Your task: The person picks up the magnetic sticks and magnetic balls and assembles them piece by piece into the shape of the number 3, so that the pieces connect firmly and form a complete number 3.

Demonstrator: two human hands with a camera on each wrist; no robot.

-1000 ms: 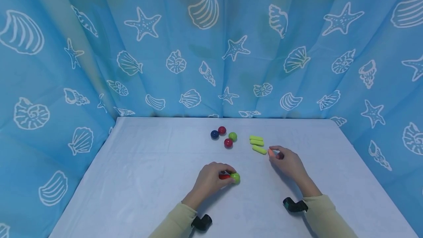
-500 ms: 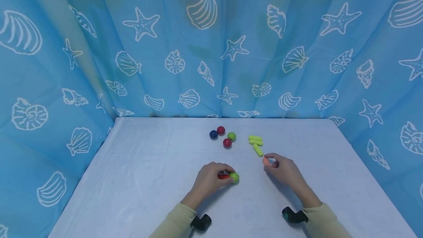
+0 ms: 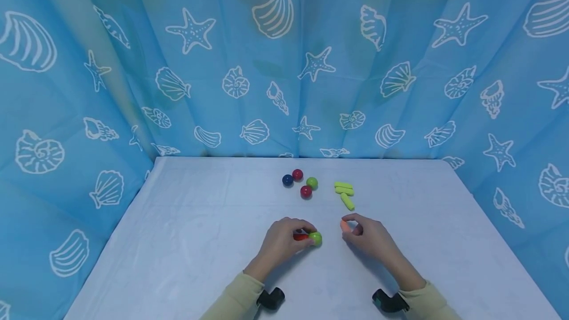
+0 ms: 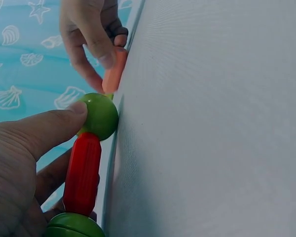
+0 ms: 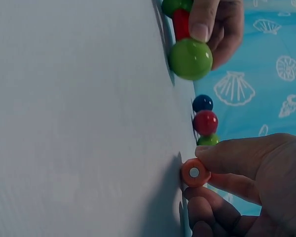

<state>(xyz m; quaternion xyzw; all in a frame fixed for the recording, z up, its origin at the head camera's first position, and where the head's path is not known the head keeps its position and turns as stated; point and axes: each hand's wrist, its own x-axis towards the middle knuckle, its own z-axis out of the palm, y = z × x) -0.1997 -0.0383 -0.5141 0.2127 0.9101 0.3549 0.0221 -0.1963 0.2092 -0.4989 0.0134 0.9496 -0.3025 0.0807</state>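
Observation:
My left hand [image 3: 284, 239] pinches a green ball [image 3: 315, 239] that is joined to a red rod [image 3: 301, 237]. In the left wrist view the red rod [image 4: 82, 173] has a second green ball [image 4: 74, 226] at its other end. To the right, my right hand [image 3: 375, 241] holds an orange rod [image 3: 345, 226] between thumb and fingers. Its end, with a round silvery spot, faces the camera in the right wrist view, where the orange rod [image 5: 194, 172] is separate from the green ball [image 5: 191, 59].
Behind the hands on the white table [image 3: 200, 201] lie two red balls [image 3: 305, 191], a dark blue ball [image 3: 288, 180] and a green ball [image 3: 312, 183]. Several yellow-green rods [image 3: 347, 202] lie right of them. A blue shell-print curtain [image 3: 284, 63] hangs behind the table.
My right hand has moved left and nearer with the orange rod, towards the left hand. The nearest yellow-green rod has turned on the table. My left hand has stayed in place.

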